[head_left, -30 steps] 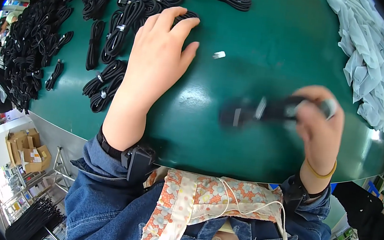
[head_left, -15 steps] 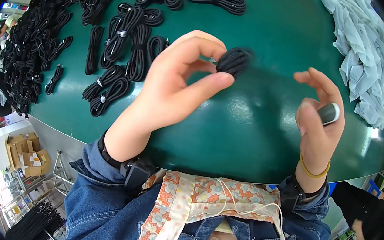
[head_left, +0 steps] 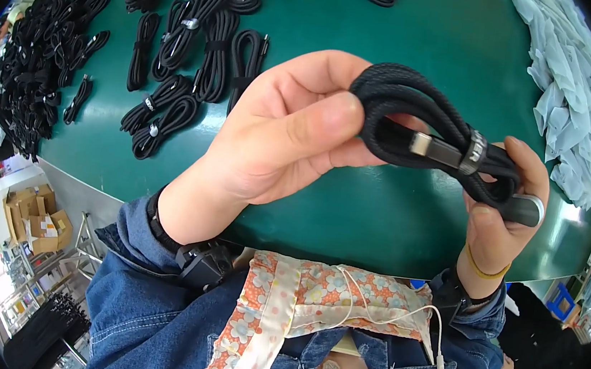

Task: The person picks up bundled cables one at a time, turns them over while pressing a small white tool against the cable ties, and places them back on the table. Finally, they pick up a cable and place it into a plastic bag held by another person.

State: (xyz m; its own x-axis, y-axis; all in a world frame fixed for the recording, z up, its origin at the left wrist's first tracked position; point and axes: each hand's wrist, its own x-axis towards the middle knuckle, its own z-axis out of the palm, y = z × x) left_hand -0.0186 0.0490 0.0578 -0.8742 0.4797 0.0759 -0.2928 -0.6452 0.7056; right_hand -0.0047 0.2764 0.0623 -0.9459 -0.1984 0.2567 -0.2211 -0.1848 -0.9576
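Observation:
A coiled black braided cable [head_left: 443,153] is stretched between my hands over the table, bound by a dark strap with pale print near its right end. Its metal plug points left inside the loop. My left hand [head_left: 272,132] pinches the left end of the coil between thumb and fingers. At the other end, my right hand [head_left: 495,241] grips the coil with its thumb in front and fingers behind. Against that hand's fingers also sits a small dark grey piece with a white rim [head_left: 525,210]; its kind I cannot make out.
Bundled black cables [head_left: 215,54] lie left of my hands, with a big heap of them [head_left: 33,78] along the far left. A pile of pale translucent bags [head_left: 577,106] covers the right side of the green table [head_left: 349,226]. Cardboard boxes [head_left: 39,222] stand beyond the left edge.
The cable coil has turned from end-on to its broad side and come closer. My right hand, apart from it before, has moved to the coil and taken hold of its right end.

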